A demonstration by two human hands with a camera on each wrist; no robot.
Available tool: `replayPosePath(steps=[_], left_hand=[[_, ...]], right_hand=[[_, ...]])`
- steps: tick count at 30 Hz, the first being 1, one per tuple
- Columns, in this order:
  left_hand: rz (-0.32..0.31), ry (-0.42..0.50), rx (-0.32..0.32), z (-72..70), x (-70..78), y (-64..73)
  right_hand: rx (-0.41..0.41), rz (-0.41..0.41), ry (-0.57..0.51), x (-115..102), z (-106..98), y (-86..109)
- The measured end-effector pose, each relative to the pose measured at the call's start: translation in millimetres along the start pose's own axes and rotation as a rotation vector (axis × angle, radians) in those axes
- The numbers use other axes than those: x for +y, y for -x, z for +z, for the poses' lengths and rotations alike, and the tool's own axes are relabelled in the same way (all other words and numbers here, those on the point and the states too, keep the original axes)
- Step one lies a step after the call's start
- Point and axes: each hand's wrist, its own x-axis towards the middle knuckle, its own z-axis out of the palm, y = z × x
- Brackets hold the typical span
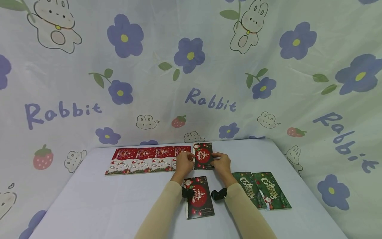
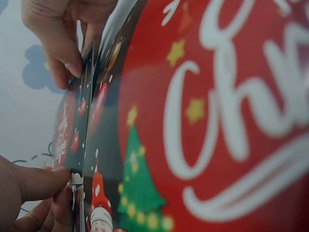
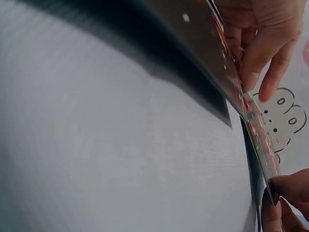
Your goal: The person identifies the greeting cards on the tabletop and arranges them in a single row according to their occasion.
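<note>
A dark card with a red circle and white Christmas lettering (image 1: 203,156) lies flat or nearly so at the far middle of the table. My left hand (image 1: 185,164) pinches its left edge, thumb (image 2: 48,180) on top. At its right edge my right hand (image 1: 222,164) pinches too, with the thumb (image 3: 292,187) and fingers on either side. A second card of the same dark design (image 1: 198,199) lies nearer, between my forearms, and fills much of the left wrist view.
A row of overlapping red-and-white Christmas cards (image 1: 140,161) extends left of the held card. Two green Christmas cards (image 1: 270,189) overlap at the right, one partly behind my right forearm. The white table (image 1: 98,205) meets a printed curtain (image 1: 155,83) at the back.
</note>
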Motion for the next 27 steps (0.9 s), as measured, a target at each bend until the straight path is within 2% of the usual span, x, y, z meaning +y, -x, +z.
replayPosePath(steps=[15,23,27], left_hand=[[0.008,-0.003,-0.002,-2.3,2.0,2.0],[-0.04,0.058,-0.011,-3.4,2.4,1.0],[-0.042,0.067,-0.015,-3.3,2.3,1.0]], right_hand=[[-0.012,0.014,0.033,-1.6,2.6,-1.6],[-0.026,0.003,0.05,-5.8,1.7,0.4],[-0.044,-0.002,0.074,-7.4,2.3,0.7]])
